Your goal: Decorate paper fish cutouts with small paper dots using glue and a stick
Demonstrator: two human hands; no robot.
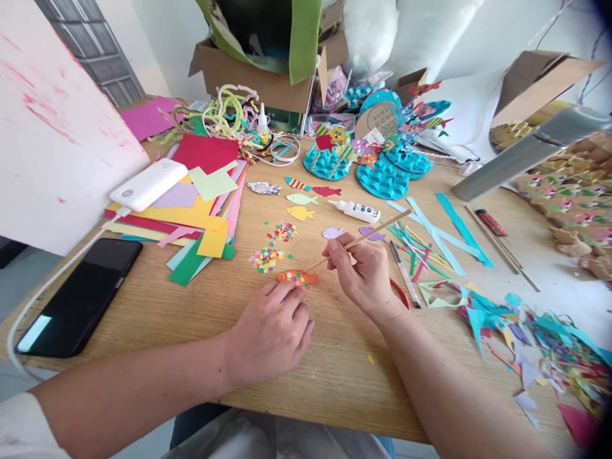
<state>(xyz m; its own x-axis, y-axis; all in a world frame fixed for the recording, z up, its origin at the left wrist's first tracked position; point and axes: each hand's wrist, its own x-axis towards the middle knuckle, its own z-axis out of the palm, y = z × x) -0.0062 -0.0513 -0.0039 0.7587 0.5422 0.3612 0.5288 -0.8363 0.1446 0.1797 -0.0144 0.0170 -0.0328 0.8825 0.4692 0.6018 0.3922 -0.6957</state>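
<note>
An orange paper fish [312,278] with colored dots lies on the wooden table. Fingertips of my left hand [275,325] rest on its lower edge, the hand palm down with its fingers close together. My right hand [362,271] pinches a thin wooden stick [382,226], whose lower tip touches the top of the fish. Just above and left of the fish are piles of small paper dots [266,259]. Several other paper fish, among them a yellow one [300,213] and a red one [327,191], lie farther back beside a white glue bottle [361,211].
Stacked colored paper [205,153], a power bank [149,183] and a phone [81,296] are at the left. Paper strips [421,245], a pen [404,274], a grey bottle [526,156] and scraps [540,344] lie right. Blue egg-tray pieces [382,180] stand behind.
</note>
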